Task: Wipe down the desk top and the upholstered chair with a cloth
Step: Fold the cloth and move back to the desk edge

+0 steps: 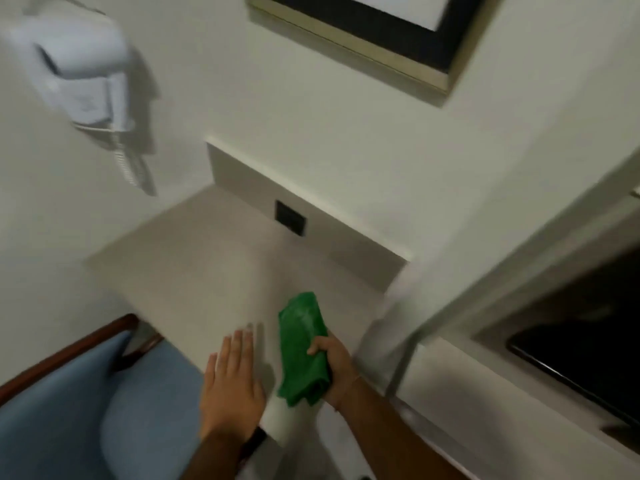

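A pale desk top (207, 271) fills the middle of the head view, set into a wall corner. My right hand (334, 362) grips a bunched green cloth (303, 348) near the desk's front right part. My left hand (232, 382) lies flat, fingers together and stretched out, at the desk's front edge just left of the cloth, holding nothing. The upholstered chair (86, 410), blue fabric with a dark wooden frame, stands at the lower left, tucked against the desk's front. The frame is blurred by motion.
A white wall-mounted hair dryer (72, 74) with a coiled cord hangs at the upper left. A dark socket plate (290, 217) sits in the desk's back panel. A framed picture (363, 32) hangs above. A dark recess with a black object (575, 362) is at the right.
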The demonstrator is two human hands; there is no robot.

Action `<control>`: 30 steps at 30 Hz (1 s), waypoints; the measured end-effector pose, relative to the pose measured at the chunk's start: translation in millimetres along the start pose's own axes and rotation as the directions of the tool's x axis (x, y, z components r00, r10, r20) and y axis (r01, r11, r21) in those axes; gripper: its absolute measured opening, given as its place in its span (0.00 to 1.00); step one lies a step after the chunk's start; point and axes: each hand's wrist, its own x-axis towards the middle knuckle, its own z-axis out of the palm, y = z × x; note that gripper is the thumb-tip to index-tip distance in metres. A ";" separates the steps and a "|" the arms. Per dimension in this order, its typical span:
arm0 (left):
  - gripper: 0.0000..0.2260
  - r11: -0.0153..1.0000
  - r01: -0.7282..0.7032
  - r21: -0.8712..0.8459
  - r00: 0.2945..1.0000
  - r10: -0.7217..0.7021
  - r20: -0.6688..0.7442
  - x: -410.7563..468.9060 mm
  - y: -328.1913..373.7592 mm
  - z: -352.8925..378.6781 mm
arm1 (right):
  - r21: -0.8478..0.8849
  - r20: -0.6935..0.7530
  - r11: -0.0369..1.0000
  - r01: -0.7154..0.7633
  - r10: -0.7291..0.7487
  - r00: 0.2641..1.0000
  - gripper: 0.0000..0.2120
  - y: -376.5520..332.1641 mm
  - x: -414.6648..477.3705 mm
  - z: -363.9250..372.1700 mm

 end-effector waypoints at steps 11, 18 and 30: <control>0.39 0.988 -0.151 0.018 0.969 0.144 0.200 -6.2 199.2 109.9 | -0.010 -0.607 0.961 0.276 -0.225 0.762 0.33 -54.6 -62.7 -294.8; 0.38 0.990 -0.132 0.054 0.969 0.118 0.215 -18.5 234.0 135.6 | -0.578 -0.573 0.803 0.147 -0.528 0.627 0.32 -75.7 -27.3 -340.6; 0.35 0.994 0.015 0.106 0.974 -0.038 0.223 -30.2 177.0 134.3 | -0.861 -0.504 0.243 -0.447 -0.530 0.682 0.34 -56.3 23.2 -311.8</control>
